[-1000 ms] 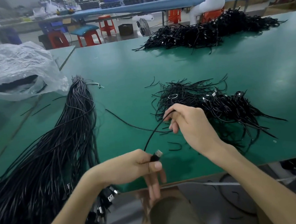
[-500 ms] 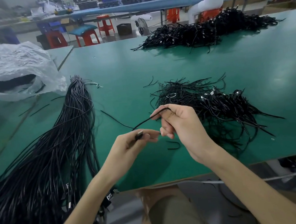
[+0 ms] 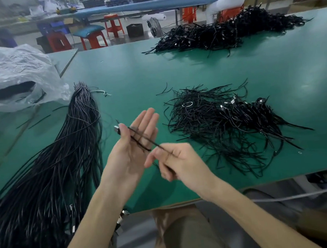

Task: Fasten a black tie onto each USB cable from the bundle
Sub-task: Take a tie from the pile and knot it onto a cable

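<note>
My left hand (image 3: 134,143) is raised palm-up with its fingers stretched out, and its thumb pins the plug end of a black USB cable (image 3: 140,137) that runs across the palm. My right hand (image 3: 174,163), blurred, is closed around the same cable just right of the palm. A long bundle of black USB cables (image 3: 61,154) lies on the left of the green table (image 3: 172,66) and hangs over the front edge. A loose heap of black ties and tied cables (image 3: 229,121) lies right of my hands.
A crumpled clear plastic bag (image 3: 10,77) sits at the far left. Another big pile of black cables (image 3: 225,28) lies at the table's far side, with a person in white sleeves behind it. Red stools stand beyond.
My left hand has risen and opened flat, palm up, with the plug now pinned at the thumb. My right hand slid down the cable toward me and to the right.
</note>
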A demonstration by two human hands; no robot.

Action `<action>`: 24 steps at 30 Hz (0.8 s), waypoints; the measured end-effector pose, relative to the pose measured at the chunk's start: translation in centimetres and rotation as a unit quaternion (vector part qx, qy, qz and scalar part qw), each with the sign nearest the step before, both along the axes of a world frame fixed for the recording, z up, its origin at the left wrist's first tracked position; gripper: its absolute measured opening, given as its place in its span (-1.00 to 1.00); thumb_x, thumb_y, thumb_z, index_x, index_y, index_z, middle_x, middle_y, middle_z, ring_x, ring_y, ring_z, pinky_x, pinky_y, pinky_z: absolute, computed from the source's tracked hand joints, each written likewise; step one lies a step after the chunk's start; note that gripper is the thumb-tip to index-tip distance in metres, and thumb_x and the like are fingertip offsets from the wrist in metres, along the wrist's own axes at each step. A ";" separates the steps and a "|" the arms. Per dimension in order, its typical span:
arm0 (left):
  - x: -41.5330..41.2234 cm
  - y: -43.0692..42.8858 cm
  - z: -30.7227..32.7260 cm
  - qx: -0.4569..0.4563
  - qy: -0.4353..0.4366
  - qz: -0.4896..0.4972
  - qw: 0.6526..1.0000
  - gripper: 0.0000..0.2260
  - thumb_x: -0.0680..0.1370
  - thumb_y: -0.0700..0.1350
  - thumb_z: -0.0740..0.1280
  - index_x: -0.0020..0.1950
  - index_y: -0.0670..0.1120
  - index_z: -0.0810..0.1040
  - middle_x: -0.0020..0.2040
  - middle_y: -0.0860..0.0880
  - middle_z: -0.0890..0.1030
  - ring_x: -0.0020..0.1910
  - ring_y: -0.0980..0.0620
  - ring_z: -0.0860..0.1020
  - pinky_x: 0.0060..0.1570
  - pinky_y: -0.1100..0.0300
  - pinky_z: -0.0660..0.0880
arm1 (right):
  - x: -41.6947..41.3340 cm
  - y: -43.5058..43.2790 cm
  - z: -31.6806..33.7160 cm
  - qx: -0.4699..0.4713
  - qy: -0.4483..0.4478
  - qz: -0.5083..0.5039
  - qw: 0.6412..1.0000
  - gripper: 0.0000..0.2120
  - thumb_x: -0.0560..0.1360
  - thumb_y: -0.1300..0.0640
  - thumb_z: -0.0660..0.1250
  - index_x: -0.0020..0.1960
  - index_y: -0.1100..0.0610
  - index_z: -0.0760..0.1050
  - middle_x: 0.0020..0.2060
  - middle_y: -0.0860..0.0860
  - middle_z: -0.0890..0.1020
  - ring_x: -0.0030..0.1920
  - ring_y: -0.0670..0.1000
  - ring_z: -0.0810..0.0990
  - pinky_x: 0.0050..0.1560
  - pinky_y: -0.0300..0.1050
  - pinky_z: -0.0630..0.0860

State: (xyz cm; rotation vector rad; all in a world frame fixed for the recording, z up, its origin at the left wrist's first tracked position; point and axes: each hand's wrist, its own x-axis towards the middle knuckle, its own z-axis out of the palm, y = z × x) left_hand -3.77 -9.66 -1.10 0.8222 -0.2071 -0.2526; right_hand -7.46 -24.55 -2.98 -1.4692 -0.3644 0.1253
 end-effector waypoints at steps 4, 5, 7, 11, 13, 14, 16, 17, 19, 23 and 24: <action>-0.1 1.5 0.9 -0.139 0.078 -0.005 0.987 -0.64 0.71 0.03 0.12 0.13 -0.16 0.62 0.00 0.04 0.72 -0.13 0.23 0.66 -0.08 0.32 0.60 | -0.4 0.4 -2.0 -0.023 0.043 0.028 0.998 -0.61 0.70 -0.01 0.21 -0.18 0.16 0.61 -0.56 0.03 0.39 -0.52 -0.03 0.28 -0.36 -0.13 0.29; -0.2 1.9 1.2 -0.143 0.073 -0.021 0.987 -0.67 0.72 0.03 0.12 0.03 -0.10 0.60 -0.18 0.12 0.65 -0.37 0.26 0.52 -0.24 0.41 0.49 | -0.3 0.2 -2.2 -0.022 0.056 0.027 0.998 -0.57 0.68 -0.07 0.22 -0.24 0.16 0.58 -0.57 0.01 0.37 -0.53 -0.04 0.27 -0.38 -0.14 0.27; -0.7 3.0 1.5 -0.106 0.036 -0.091 0.990 -0.64 0.74 0.06 0.10 -0.15 -0.03 0.51 -0.39 0.14 0.45 -0.57 0.16 0.23 -0.43 0.32 0.27 | 0.1 0.0 -2.2 -0.040 0.060 0.009 0.997 -0.46 0.64 -0.20 0.21 -0.38 0.13 0.44 -0.57 -0.01 0.32 -0.55 -0.05 0.24 -0.41 -0.15 0.22; -1.7 4.9 2.2 0.235 -0.111 -0.224 0.939 -0.57 0.66 0.15 0.30 -0.29 -0.10 0.52 -0.50 -0.08 0.40 -0.62 0.13 0.25 -0.54 0.32 0.22 | 1.0 0.0 -1.5 -0.184 -0.024 -0.097 0.978 -0.34 0.63 -0.30 0.19 -0.47 0.08 0.13 -0.55 -0.03 0.17 -0.48 -0.05 0.12 -0.41 -0.15 0.09; -2.2 4.7 2.4 0.416 -0.170 -0.269 0.852 -0.52 0.71 0.13 0.21 -0.24 -0.18 0.57 -0.44 -0.20 0.55 -0.61 0.05 0.43 -0.47 0.21 0.24 | 1.7 0.2 -1.0 -0.213 -0.040 -0.130 0.967 -0.35 0.63 -0.29 0.18 -0.46 0.06 0.09 -0.55 -0.06 0.15 -0.47 -0.06 0.11 -0.41 -0.11 0.08; -2.3 4.4 2.5 0.471 -0.172 -0.284 0.817 -0.50 0.72 0.11 0.17 -0.21 -0.21 0.60 -0.34 -0.19 0.66 -0.53 0.02 0.55 -0.43 0.17 0.29 | 2.0 0.3 -0.7 -0.216 -0.046 -0.136 0.966 -0.35 0.63 -0.28 0.19 -0.46 0.08 0.09 -0.55 -0.04 0.16 -0.47 -0.05 0.12 -0.41 -0.09 0.10; -2.4 3.9 2.4 0.559 -0.160 -0.271 0.767 -0.51 0.71 0.09 0.14 -0.08 -0.26 0.66 -0.15 -0.10 0.75 -0.25 0.00 0.72 -0.28 0.18 0.48 | 2.3 0.8 -0.3 -0.219 -0.063 -0.142 0.963 -0.33 0.64 -0.27 0.19 -0.46 0.13 0.11 -0.55 0.00 0.19 -0.47 -0.04 0.15 -0.40 -0.03 0.15; -2.4 3.8 2.2 0.600 -0.156 -0.240 0.747 -0.54 0.69 0.07 0.15 0.00 -0.24 0.69 -0.10 -0.05 0.76 -0.13 0.02 0.73 -0.15 0.15 0.57 | 2.3 1.1 -0.1 -0.222 -0.072 -0.144 0.962 -0.34 0.65 -0.25 0.20 -0.45 0.11 0.09 -0.54 -0.01 0.17 -0.47 -0.04 0.14 -0.40 -0.03 0.16; -2.3 3.8 1.5 0.638 -0.147 -0.147 0.742 -0.66 0.71 -0.04 0.18 0.11 -0.20 0.69 -0.05 0.00 0.76 0.00 0.01 0.72 0.05 0.11 0.61 | 2.1 1.7 0.3 -0.211 -0.081 -0.151 0.962 -0.37 0.67 -0.20 0.20 -0.44 0.05 0.06 -0.54 -0.04 0.13 -0.47 -0.05 0.11 -0.41 -0.07 0.12; -1.6 4.6 1.0 0.569 -0.151 0.083 0.804 -0.69 0.68 -0.06 0.21 0.27 -0.16 0.65 0.10 0.00 0.74 0.14 0.02 0.69 0.21 0.04 0.59 | 1.8 2.5 1.2 -0.098 -0.061 -0.145 0.983 -0.35 0.70 -0.09 0.15 -0.55 0.00 0.17 -0.55 -0.05 0.15 -0.48 0.00 0.11 -0.41 0.01 0.12; -1.4 4.7 0.8 0.530 -0.145 0.108 0.828 -0.67 0.66 -0.04 0.22 0.32 -0.14 0.62 0.15 0.01 0.72 0.20 0.01 0.66 0.25 0.10 0.57 | 1.6 2.8 1.4 -0.074 -0.061 -0.135 0.986 -0.34 0.71 -0.07 0.14 -0.58 -0.04 0.24 -0.56 -0.07 0.16 -0.49 -0.01 0.11 -0.42 -0.01 0.11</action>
